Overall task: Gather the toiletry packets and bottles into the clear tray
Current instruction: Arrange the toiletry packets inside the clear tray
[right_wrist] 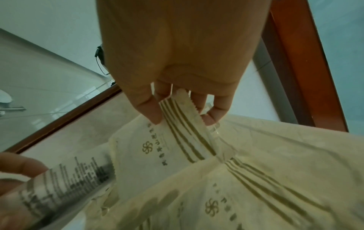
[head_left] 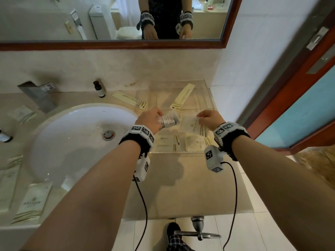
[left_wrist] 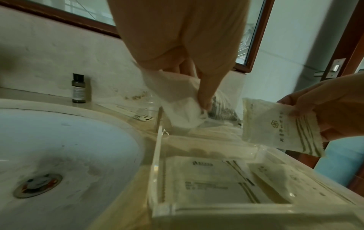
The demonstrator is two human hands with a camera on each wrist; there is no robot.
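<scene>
Head view: at a hotel bathroom counter [head_left: 181, 187], both hands hover over the clear tray [head_left: 206, 87] standing right of the basin [head_left: 72, 142]. The left hand [head_left: 148, 120] has its grip closed round a crinkled clear wrapper with dark print [head_left: 169, 120]; the right hand [head_left: 211, 117] pinches a cream sachet [head_left: 190, 124] by its striped end. Two flat packets [head_left: 168, 143] already lie at the tray's near end, and a long slim packet [head_left: 183, 96] rests toward its far end. A second slim packet [head_left: 129, 99] and a small dark bottle [head_left: 99, 88] stand outside on the far counter; more packets [head_left: 30, 201] and another bottle [head_left: 4, 136] wait left of the basin.

Left wrist view: the left hand's fingers [left_wrist: 204, 96] curl round the wrapper just above the tray's near-left wall [left_wrist: 159, 155]. The sachet hangs beside it, clear of the tray floor.

Right wrist view: thumb and fingers [right_wrist: 147, 109] clamp the sachet's serrated edge, its gold stripes and flower logo showing, directly over a matching packet [right_wrist: 246, 194] lying in the tray.

By appearances the job is under halfway: a few items in, two about to be dropped, both bottles and several packets left to collect.
</scene>
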